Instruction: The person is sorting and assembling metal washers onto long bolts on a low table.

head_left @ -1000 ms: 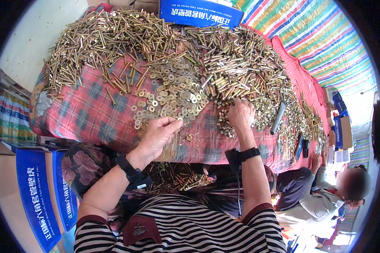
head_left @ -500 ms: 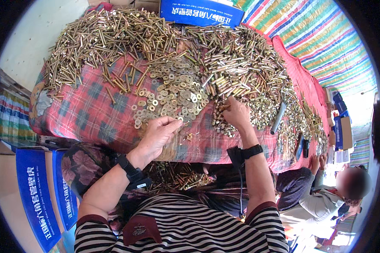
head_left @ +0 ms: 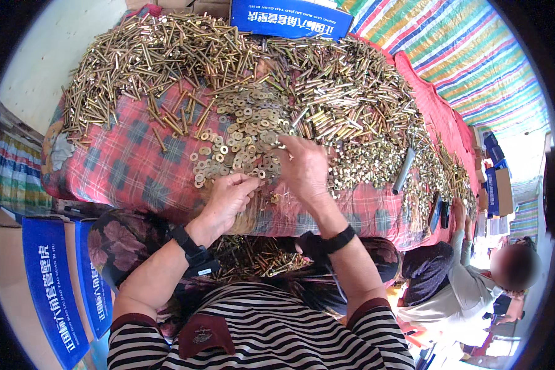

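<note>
At the near edge of a pile of flat brass-coloured washers, my left hand is closed in a pinch. Whatever its fingertips hold is too small and hidden to name. My right hand reaches over the right side of the washers, its fingers bent down and pressed together; what lies under them is covered by the hand. Right of it spreads a heap of small brass-coloured nuts. Beyond the nuts lie many metal sleeves, and long bolts are piled at the far left.
A red plaid cloth covers the work surface. A grey tube lies among the nuts. Blue boxes stand at the back and left. More bolts lie below the near edge. A co-worker sits at the right.
My right hand has moved left from the nuts to the washers, beside my left hand. My left hand stays nearly in place, shifted slightly left and still pinched.
</note>
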Action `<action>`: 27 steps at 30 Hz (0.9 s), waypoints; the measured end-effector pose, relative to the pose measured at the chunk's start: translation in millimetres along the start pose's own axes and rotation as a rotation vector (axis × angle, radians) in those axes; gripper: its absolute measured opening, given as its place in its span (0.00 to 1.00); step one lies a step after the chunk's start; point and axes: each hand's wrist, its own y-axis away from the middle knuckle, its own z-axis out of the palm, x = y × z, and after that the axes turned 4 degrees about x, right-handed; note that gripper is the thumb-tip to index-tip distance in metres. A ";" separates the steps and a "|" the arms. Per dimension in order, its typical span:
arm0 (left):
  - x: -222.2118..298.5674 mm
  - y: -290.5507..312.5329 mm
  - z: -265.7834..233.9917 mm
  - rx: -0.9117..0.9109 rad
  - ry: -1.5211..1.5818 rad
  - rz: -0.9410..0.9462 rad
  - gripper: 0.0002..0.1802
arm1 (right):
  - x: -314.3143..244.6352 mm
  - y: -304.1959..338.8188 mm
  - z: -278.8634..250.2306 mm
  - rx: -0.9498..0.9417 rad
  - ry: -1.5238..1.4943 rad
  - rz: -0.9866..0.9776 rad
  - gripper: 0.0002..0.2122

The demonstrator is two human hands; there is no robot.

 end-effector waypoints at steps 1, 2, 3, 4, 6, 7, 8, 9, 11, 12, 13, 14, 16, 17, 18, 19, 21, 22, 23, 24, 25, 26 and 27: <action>-2.9 -1.8 -4.1 0.001 -0.006 -0.025 0.07 | -21.6 -6.2 -1.9 0.033 -0.249 -0.003 0.17; -6.2 -2.7 -5.9 -0.002 -0.013 -0.051 0.06 | -36.2 -5.8 -1.2 0.000 -0.442 0.072 0.19; -9.2 -4.5 -6.5 0.036 -0.016 -0.027 0.06 | -41.3 -7.2 -5.5 -0.025 -0.448 0.073 0.18; -9.6 -6.0 -10.6 0.036 -0.016 -0.028 0.06 | -44.3 -8.4 -7.2 -0.051 -0.453 0.073 0.16; -6.9 -6.8 -17.1 -0.008 0.066 -0.014 0.06 | -23.8 -0.7 -3.5 0.031 -0.327 0.076 0.11; -5.0 -6.1 -16.7 -0.007 0.070 -0.013 0.06 | -4.8 6.8 0.7 0.039 -0.195 0.169 0.06; -1.4 -3.8 -15.8 0.006 0.057 -0.011 0.07 | 6.0 11.4 -3.8 0.047 -0.039 0.231 0.06; 1.1 -1.1 -14.7 0.019 0.043 -0.009 0.08 | 23.2 15.0 -6.7 0.045 0.047 0.215 0.05; 4.3 1.6 -13.0 0.009 0.044 -0.008 0.08 | 49.2 31.5 -13.4 -0.003 0.337 0.261 0.09; 5.3 1.9 -12.5 0.000 0.038 -0.008 0.08 | 55.8 35.6 -13.1 -0.004 0.420 0.239 0.11; 5.4 1.9 -11.8 0.000 0.038 -0.011 0.08 | 60.6 38.6 -9.7 -0.008 0.421 0.241 0.11; 5.2 1.9 -12.1 -0.004 0.040 -0.004 0.08 | 61.1 38.3 -7.3 -0.066 0.406 0.287 0.11; 3.5 1.6 -12.5 -0.008 0.039 0.004 0.08 | 62.8 36.9 -4.1 -0.124 0.390 0.333 0.11; 1.9 0.7 -12.5 -0.006 0.036 0.010 0.08 | 63.2 35.2 -3.6 -0.134 0.307 0.342 0.10; 1.1 0.6 -12.1 -0.003 0.033 0.015 0.08 | 63.6 34.3 -3.3 -0.144 0.224 0.351 0.09; 1.2 1.2 -11.7 -0.004 0.031 0.015 0.08 | 64.9 34.8 -2.0 -0.143 0.224 0.352 0.09; 3.3 1.7 -9.4 -0.006 0.039 0.011 0.08 | 65.9 34.2 -1.7 -0.193 0.187 0.312 0.07; 3.1 1.3 -8.4 -0.008 0.038 0.010 0.08 | 65.9 36.9 -3.2 -0.192 0.188 0.314 0.07; 2.8 0.7 -9.3 -0.002 0.038 0.000 0.07 | 59.3 37.9 -5.3 -0.138 0.172 0.290 0.07; 2.7 0.1 -10.2 0.004 0.037 -0.010 0.06 | 53.2 38.0 -5.6 -0.084 0.155 0.267 0.06; 3.4 -0.1 -10.8 0.010 0.037 -0.010 0.06 | 48.1 36.8 -3.0 -0.086 0.150 0.265 0.06; 4.5 0.1 -9.4 0.010 0.043 -0.015 0.06 | 42.7 37.1 -1.7 -0.038 0.091 0.201 0.06; 5.4 0.5 -8.2 0.010 0.050 -0.019 0.05 | 37.3 37.9 0.9 0.009 0.032 0.137 0.05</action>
